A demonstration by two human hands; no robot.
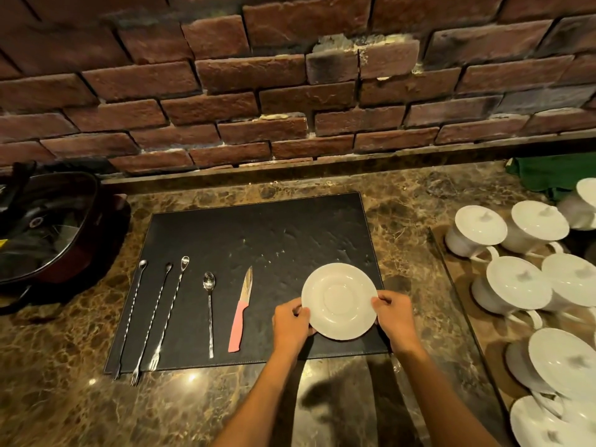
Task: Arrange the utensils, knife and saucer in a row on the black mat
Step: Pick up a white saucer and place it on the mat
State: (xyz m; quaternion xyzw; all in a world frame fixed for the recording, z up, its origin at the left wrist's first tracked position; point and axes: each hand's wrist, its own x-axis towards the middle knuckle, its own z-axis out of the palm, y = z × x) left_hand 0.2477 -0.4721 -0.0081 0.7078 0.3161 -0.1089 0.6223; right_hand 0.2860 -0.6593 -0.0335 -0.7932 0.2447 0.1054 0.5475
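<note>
A black mat (274, 233) lies on the marble counter. Along its left part three long twisted bar spoons (154, 317) lie side by side, their fork ends reaching past the front edge. To their right lies a shorter spoon (210, 304), then a pink-handled knife (241, 312) with its blade pointing away. A white saucer (339, 300) is at the mat's front right. My left hand (290, 322) grips its left rim and my right hand (395, 316) grips its right rim. Whether the saucer rests on the mat or hovers just above it, I cannot tell.
A dark pan with a glass lid (48, 227) stands at the left. Several white lidded cups (516, 253) and plates crowd a tray at the right. A green cloth (545, 175) lies at the back right. A brick wall (290, 75) rises behind the counter.
</note>
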